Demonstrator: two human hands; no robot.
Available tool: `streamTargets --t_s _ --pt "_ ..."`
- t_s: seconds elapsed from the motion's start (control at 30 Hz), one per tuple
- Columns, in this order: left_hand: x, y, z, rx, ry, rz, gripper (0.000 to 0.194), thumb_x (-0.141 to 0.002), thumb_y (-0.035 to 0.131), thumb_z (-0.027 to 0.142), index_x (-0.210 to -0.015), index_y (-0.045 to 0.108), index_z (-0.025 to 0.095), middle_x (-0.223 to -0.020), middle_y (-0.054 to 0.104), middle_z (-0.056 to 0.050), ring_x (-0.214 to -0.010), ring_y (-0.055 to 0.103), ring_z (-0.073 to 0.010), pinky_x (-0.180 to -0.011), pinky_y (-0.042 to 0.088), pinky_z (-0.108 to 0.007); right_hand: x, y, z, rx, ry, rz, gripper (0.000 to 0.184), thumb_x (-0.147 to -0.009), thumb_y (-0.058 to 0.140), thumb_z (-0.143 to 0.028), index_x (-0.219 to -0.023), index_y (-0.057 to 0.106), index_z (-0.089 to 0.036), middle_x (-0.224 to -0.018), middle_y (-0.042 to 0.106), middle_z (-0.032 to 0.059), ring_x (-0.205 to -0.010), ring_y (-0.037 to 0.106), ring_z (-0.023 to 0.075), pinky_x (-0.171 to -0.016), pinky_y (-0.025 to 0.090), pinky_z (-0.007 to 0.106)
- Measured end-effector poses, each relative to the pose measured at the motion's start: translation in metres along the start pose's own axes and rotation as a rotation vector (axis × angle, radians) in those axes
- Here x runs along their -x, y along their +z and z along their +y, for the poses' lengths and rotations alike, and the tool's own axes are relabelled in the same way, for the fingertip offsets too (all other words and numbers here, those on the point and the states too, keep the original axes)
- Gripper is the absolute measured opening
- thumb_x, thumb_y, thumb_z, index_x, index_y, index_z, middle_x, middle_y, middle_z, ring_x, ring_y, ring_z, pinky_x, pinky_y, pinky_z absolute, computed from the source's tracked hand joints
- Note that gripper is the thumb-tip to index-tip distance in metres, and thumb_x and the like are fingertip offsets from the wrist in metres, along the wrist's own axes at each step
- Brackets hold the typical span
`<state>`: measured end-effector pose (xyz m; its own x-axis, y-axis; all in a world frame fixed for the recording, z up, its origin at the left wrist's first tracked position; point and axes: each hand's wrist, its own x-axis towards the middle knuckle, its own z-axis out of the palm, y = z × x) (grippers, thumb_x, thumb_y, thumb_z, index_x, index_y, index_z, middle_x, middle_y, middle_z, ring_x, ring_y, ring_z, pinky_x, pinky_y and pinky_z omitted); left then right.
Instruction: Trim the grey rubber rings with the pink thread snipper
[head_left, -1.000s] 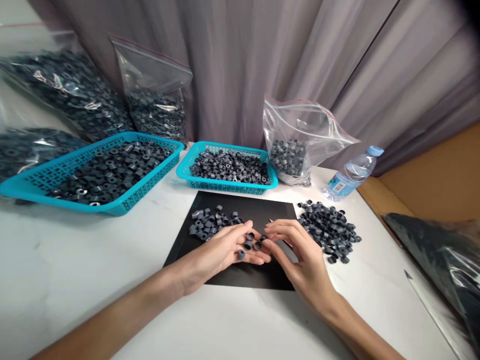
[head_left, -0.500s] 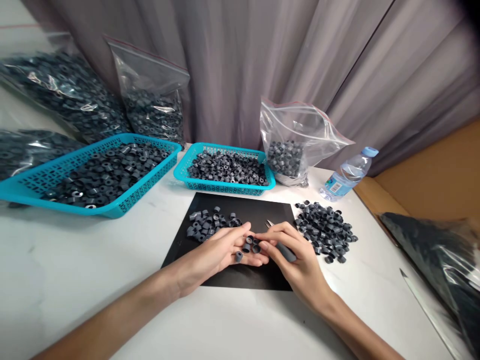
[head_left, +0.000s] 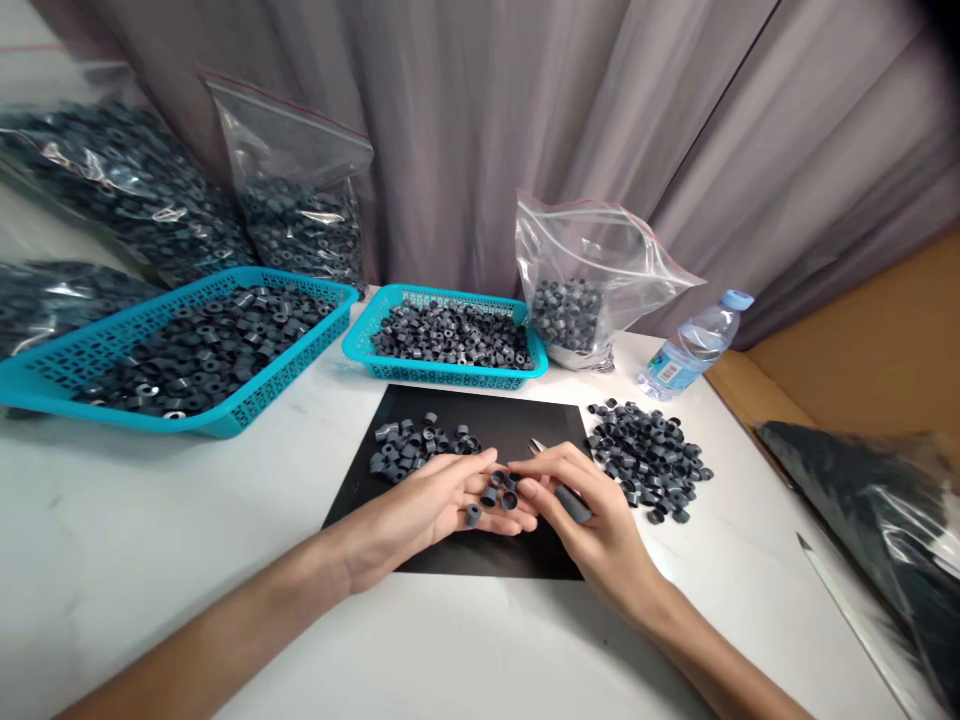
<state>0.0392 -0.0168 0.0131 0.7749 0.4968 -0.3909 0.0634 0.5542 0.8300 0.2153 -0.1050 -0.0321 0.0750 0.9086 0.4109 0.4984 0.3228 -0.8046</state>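
Note:
My left hand (head_left: 450, 495) lies palm up over a black mat (head_left: 487, 560), its fingers stretched out. Several small dark grey plastic caps (head_left: 488, 497) rest on its fingers, some with the hollow end facing up. My right hand (head_left: 589, 500) meets it from the right, thumb and forefinger closed at a cap (head_left: 514, 481) beside the left fingertips. Tucked in the same right hand is a slim tool with a dark grey handle (head_left: 573, 504) and a pointed metal tip; its kind is partly hidden. Behind my left hand, a pile of caps (head_left: 405, 447) sits on the mat.
Another cap pile (head_left: 649, 455) lies right of the mat. Two blue baskets (head_left: 240, 410) (head_left: 450, 375) hold more caps. Clear zip bags (head_left: 300, 210) (head_left: 574, 300) stand behind them. A water bottle (head_left: 697, 345), a dark filled bag (head_left: 862, 520) and a white strip (head_left: 847, 620) are on the right.
The view has shifted slightly. The caps on my left hand have turned a little, the lowest one now showing its hole. Both hands stay close together over the mat.

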Motion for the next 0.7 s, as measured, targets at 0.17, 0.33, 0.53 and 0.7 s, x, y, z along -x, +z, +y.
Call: streamTargets --t_s 0.17,0.33,0.53,0.7 --pt "-0.001 0.0 0.002 0.029 -0.009 -0.05 0.034 -0.097 0.053 0.035 -0.098 0.074 0.009 -0.092 0.078 -0.013 -0.088 0.073 -0.0237 -0.095 0.051 -0.038 -0.001 -0.001 -0.002 -0.011 0.003 0.005 0.021 -0.099 0.055 -0.027 -0.112 0.072 -0.025 -0.095 0.066 0.0059 -0.088 0.062 0.0197 -0.078 0.051 0.033" --pt "-0.002 -0.002 0.0 0.005 0.0 -0.042 0.036 -0.098 0.051 0.035 -0.096 0.074 0.008 -0.092 0.078 -0.014 -0.089 0.073 -0.0241 -0.096 0.052 -0.038 -0.001 -0.003 -0.006 -0.028 0.002 -0.017 0.021 -0.1 0.054 -0.025 -0.111 0.072 -0.026 -0.096 0.067 0.0052 -0.09 0.062 0.0195 -0.08 0.05 0.033" --pt "-0.002 -0.006 -0.001 -0.038 0.021 -0.024 0.035 -0.098 0.05 0.036 -0.1 0.072 0.009 -0.095 0.078 -0.015 -0.093 0.073 -0.0264 -0.095 0.052 -0.04 -0.001 -0.003 0.0 -0.077 0.067 0.047 0.021 -0.102 0.05 -0.03 -0.109 0.07 -0.025 -0.101 0.065 0.0058 -0.09 0.062 0.0186 -0.074 0.052 0.029" --pt "-0.005 -0.012 -0.001 -0.086 0.065 0.008 0.033 -0.098 0.051 0.037 -0.099 0.071 0.01 -0.095 0.077 -0.015 -0.094 0.072 -0.026 -0.09 0.052 -0.038 -0.001 -0.001 0.011 0.097 0.095 0.039 0.023 -0.103 0.047 -0.029 -0.119 0.063 -0.024 -0.106 0.063 0.007 -0.092 0.062 0.0196 -0.076 0.053 0.032"
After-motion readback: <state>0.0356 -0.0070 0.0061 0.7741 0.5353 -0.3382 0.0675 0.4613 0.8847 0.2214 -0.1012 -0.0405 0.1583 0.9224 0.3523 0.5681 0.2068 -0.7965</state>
